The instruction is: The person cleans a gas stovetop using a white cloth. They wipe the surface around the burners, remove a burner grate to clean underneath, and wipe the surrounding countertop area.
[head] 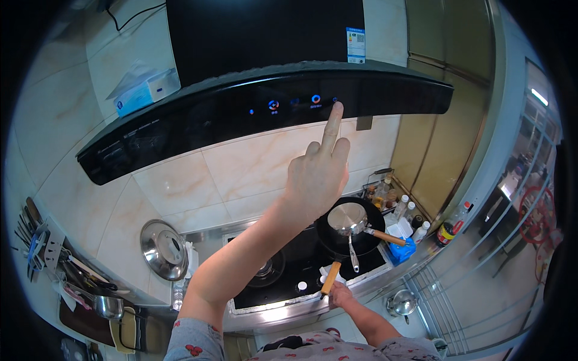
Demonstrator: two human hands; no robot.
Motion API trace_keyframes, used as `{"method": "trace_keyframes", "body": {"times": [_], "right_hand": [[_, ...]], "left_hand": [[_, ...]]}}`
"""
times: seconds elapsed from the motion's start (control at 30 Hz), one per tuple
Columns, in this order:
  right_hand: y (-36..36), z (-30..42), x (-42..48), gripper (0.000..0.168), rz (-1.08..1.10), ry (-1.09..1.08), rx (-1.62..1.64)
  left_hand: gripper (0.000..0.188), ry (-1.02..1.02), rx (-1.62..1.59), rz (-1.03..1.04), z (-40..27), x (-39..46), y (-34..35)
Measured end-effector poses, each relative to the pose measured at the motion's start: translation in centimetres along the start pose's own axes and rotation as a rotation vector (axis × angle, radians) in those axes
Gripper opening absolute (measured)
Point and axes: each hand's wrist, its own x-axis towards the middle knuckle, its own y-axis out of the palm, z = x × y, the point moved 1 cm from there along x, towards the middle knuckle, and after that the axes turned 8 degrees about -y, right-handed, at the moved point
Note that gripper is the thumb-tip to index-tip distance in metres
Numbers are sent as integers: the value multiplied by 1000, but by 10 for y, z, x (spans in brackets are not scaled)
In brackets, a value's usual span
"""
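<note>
My left hand (319,169) is raised before the black range hood (203,117). One finger is stretched out, its tip at the lit power symbol (335,99), and the other fingers are partly bent. My right hand (341,294) is low at the front edge of the black glass gas hob (289,266), beside a wooden pan handle (332,277) and some crumpled white tissue or cloth (339,276). Whether its fingers grip anything is unclear. A black pan (325,241) sits on the right burner, and a small metal pan (347,217) rests upside down in it.
Bottles (401,205) and a blue packet (402,250) stand right of the hob, a sauce bottle (451,225) farther right. At the left are a steel lid (163,249), a knife rack (54,246) and a saucepan (108,307). A tissue pack (144,92) lies on the hood.
</note>
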Motion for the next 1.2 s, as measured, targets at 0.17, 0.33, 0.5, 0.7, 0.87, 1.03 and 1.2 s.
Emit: {"method": "trace_keyframes", "body": {"times": [0.17, 0.33, 0.5, 0.7, 0.87, 1.03, 1.2], "right_hand": [[-7, 5, -2, 72, 28, 2, -33], [0, -3, 3, 71, 14, 9, -19], [-3, 0, 3, 68, 23, 5, 2], [9, -8, 6, 67, 31, -2, 10], [3, 0, 3, 65, 52, 26, 22], [15, -11, 9, 67, -29, -55, -39], [0, -5, 5, 65, -48, -26, 41]], "left_hand": [[19, 7, -29, 6, -1, -8, 0], [21, 6, -6, -22, -1, -7, 1], [24, -31, 111, -23, 1, 5, 1], [25, -7, 23, -14, -7, 0, 2], [27, -21, -31, 39, -8, -8, 7], [28, -42, -137, 82, -12, -26, 9], [29, -145, -205, 174, 1, -86, 18]]}}
